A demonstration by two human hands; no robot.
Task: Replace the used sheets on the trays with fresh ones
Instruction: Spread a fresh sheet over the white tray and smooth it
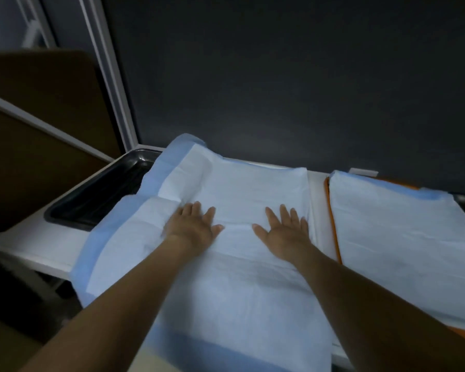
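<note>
Both hands lie flat on a white sheet (pixel 239 189) with a pale blue border, spread across the middle of the white counter (pixel 38 245). The left hand (pixel 192 226) presses palm down on the sheet's left half, beside a raised fold. The right hand (pixel 283 228) presses palm down on its right half, a little apart from the left. On both hands the fingers (pixel 284 214) are straight and slightly spread, gripping nothing, only resting on the paper. Both bare forearms reach in from the near edge.

The sheet is creased and not quite smooth. Its far left corner is rumpled and stands up a little, and its near end hangs over the front of the counter. What lies beneath it is hidden.

To the left, a black tray (pixel 97 194) sits on the counter, its right side covered by the sheet's blue edge. To the right, a second white sheet (pixel 400 226) with a blue strip at its far end covers an orange tray (pixel 333 224), of which only the rim shows. A narrow strip of counter separates the two sheets.

Behind the counter stands a dark wall (pixel 279 89), with a white frame (pixel 105 76) running up its left side and a brown board (pixel 38 130) further left.
</note>
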